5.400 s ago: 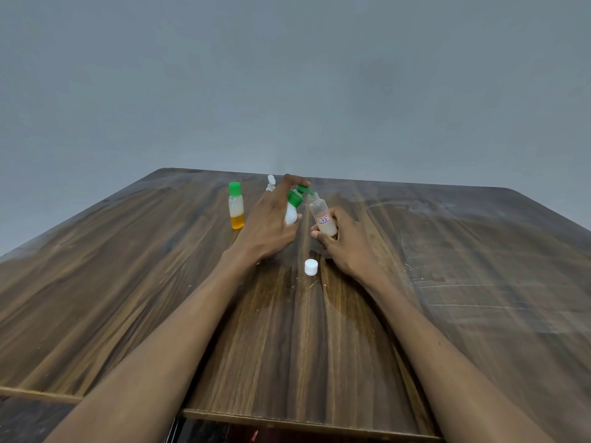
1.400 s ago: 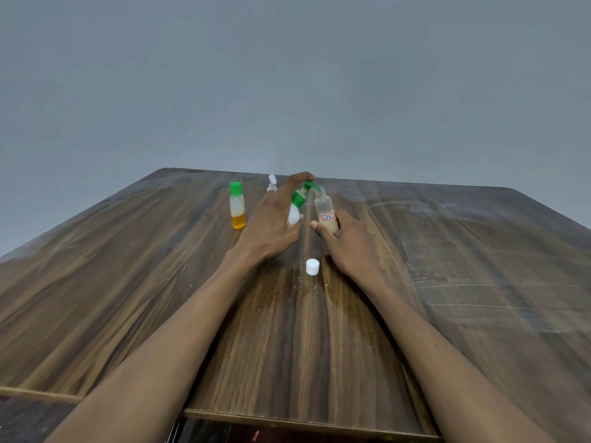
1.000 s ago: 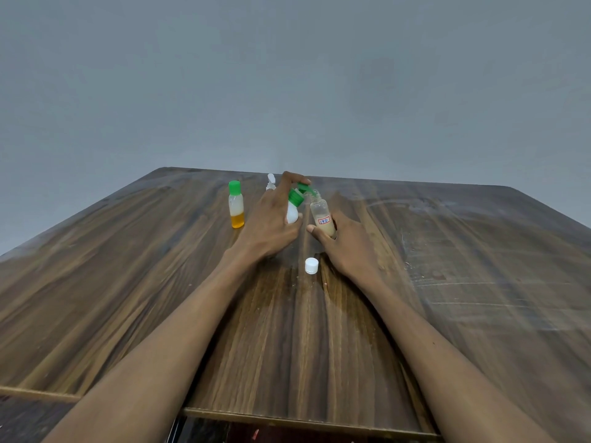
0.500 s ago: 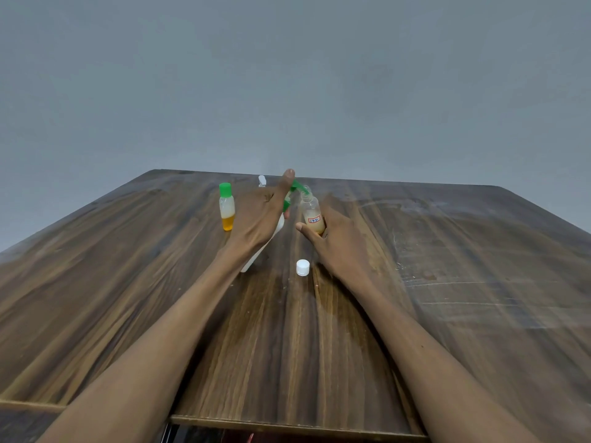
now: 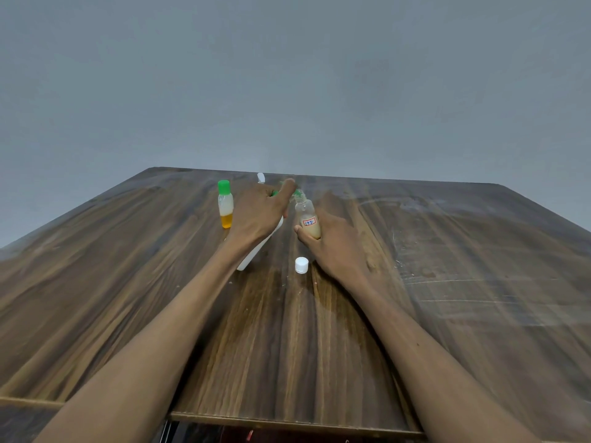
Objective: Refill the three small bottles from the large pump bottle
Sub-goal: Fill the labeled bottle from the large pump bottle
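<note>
Near the worktop's (image 5: 479, 282) far edge, the tilted pump bottle (image 5: 260, 247) is being gripped by the left hand (image 5: 259, 212) and emptied into the uncapped small bottle (image 5: 308, 220), which is being held by the right hand (image 5: 335, 241); the green-capped bottle (image 5: 225, 204) is being left standing only partly full.

- We see a dark wooden table (image 5: 319, 330), its surface streaked and scuffed pale on the right.
- A white cap (image 5: 301, 265) lies on it.
- A green-capped small bottle (image 5: 225, 204) with orange liquid stands upright on it.

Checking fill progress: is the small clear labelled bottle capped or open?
Open: the small clear labelled bottle has a bare neck, and a white cap lies on the wooden table.
</note>
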